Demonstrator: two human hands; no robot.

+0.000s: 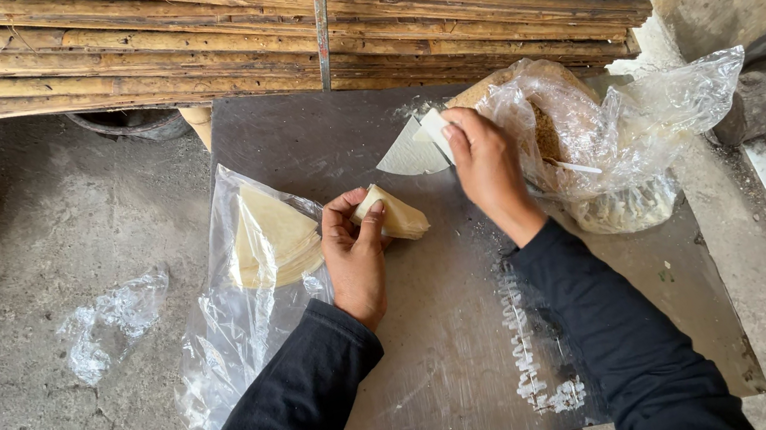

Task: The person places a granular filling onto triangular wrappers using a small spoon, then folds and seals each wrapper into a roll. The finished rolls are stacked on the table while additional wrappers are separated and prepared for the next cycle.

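Note:
My left hand grips a folded, pale yellow triangular pastry just above a grey metal board. My right hand reaches further back and pinches a small white piece at the edge of a flat, pale triangular wrapper sheet lying on the board. Both arms wear black sleeves. A clear plastic bag holding a stack of yellowish triangular sheets lies at the board's left edge, next to my left hand.
A crumpled clear bag with brownish filling sits at the right of the board. Bamboo poles run across the back. A plastic scrap lies on the concrete floor at left. White smears mark the board.

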